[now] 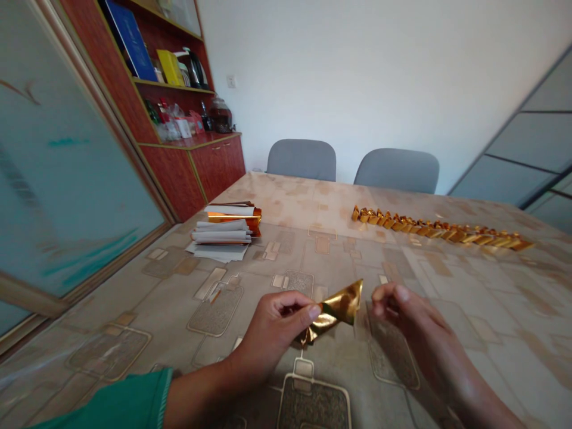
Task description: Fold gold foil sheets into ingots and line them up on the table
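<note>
A folded piece of shiny gold foil paper is pinched between the thumb and fingers of my left hand, just above the table. One pointed corner of it sticks up to the right. My right hand is a short way to the right of the foil, not touching it. Its fingers are curled in with the thumb against them, and nothing shows between them.
Stacked sheets of white-backed foil paper lie at the left of the patterned tablecloth. A long row of folded gold foil pieces runs along the far right. Two grey chairs stand behind the table, near a red cabinet.
</note>
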{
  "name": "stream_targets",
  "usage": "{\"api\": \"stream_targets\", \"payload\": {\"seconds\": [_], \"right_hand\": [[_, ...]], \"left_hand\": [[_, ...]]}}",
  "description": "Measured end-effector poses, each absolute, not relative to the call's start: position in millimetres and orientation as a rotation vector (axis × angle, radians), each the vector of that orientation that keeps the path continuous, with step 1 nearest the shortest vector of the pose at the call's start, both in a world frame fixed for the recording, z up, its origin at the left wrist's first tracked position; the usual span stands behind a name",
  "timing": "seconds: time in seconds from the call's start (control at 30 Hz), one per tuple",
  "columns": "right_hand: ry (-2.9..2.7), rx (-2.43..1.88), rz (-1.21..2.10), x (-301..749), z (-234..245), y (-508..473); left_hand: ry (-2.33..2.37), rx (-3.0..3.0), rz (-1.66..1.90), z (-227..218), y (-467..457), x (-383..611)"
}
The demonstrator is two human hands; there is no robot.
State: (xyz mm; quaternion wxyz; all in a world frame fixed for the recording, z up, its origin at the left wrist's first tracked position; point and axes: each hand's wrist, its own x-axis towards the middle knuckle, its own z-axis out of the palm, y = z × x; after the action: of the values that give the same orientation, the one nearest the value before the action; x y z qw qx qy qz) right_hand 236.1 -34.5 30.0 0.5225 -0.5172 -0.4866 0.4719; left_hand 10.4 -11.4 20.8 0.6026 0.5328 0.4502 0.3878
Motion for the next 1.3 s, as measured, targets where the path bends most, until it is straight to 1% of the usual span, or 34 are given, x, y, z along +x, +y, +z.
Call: {"api": "stream_targets", "payload": {"seconds": [0.13, 0.2, 0.33, 0.43, 0.6, 0.93, 1.13, 1.3], "right_hand": [[-1.325, -1.062, 1.386, 204.3, 17.8, -46.0], [-1.246, -1.012, 1.416, 192.3, 8.9, -49.5], [-1.161, -1.059, 1.384, 190.5, -0.5, -51.5], [-1.172, -1.095, 1.361, 195.6, 2.8, -52.8], [-1.300, -1.011, 1.380, 195.5, 11.4, -56.4], [-1.319, -1.129, 1.311, 201.6, -1.3, -54.1], [-1.319, -1.100, 1.509, 196.2, -3.5, -54.4], [-1.162, -1.040, 1.554, 192.6, -3.3, -51.7]], "left_hand": [[1.029, 1.142, 0.916, 16.9, -13.8, 15.5], [0.986, 1.148, 0.908, 15.6, -16.6, 17.5], [0.898, 1.148, 0.843, 14.3, -21.6, 18.8], [0.856, 1.156, 0.790, 13.1, -23.3, 18.1], [0.742, 1.078, 0.715, 10.1, -23.1, 15.8], [0.803, 1.051, 0.703, 9.9, -29.7, 17.5], [0.925, 1.035, 0.838, 19.5, -21.1, 16.6], [0.958, 1.019, 0.854, 19.4, -16.5, 17.0]]}}
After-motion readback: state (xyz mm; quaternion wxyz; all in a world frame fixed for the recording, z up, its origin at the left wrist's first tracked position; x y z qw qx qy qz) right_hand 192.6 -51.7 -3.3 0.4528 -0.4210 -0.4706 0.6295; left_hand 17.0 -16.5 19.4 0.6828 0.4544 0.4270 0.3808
